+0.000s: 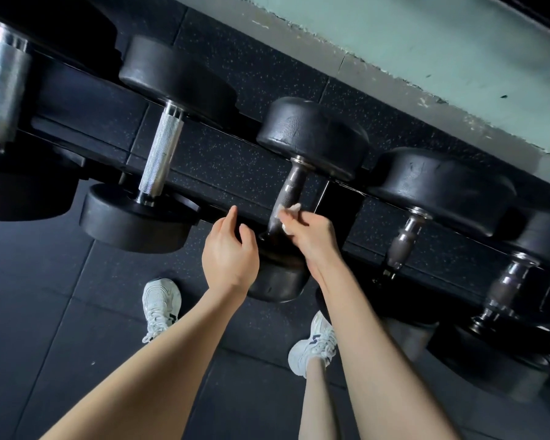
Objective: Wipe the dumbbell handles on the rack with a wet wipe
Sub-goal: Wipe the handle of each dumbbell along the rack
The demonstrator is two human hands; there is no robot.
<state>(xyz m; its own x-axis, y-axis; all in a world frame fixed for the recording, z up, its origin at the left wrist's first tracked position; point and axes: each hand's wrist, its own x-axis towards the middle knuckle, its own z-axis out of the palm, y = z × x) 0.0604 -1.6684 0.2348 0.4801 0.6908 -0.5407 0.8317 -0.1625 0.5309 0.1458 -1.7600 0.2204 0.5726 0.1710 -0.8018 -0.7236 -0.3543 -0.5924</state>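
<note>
A row of black dumbbells lies across a dark rack [204, 160]. My right hand [311, 231] pinches a white wet wipe [288, 214] and holds it against the lower part of the dark knurled handle [288, 192] of the middle dumbbell. My left hand [229, 249] hovers just left of that dumbbell with its fingers relaxed and holds nothing. To the left lies a dumbbell with a bright silver knurled handle [161, 154]. Dumbbells with smaller dark handles [404, 239] lie to the right.
A larger silver handle [4, 90] shows at the far left edge. Black speckled rubber floor [45, 312] lies under the rack, and my two white sneakers [161, 304] stand on it. A pale green wall base [426, 58] runs behind the rack.
</note>
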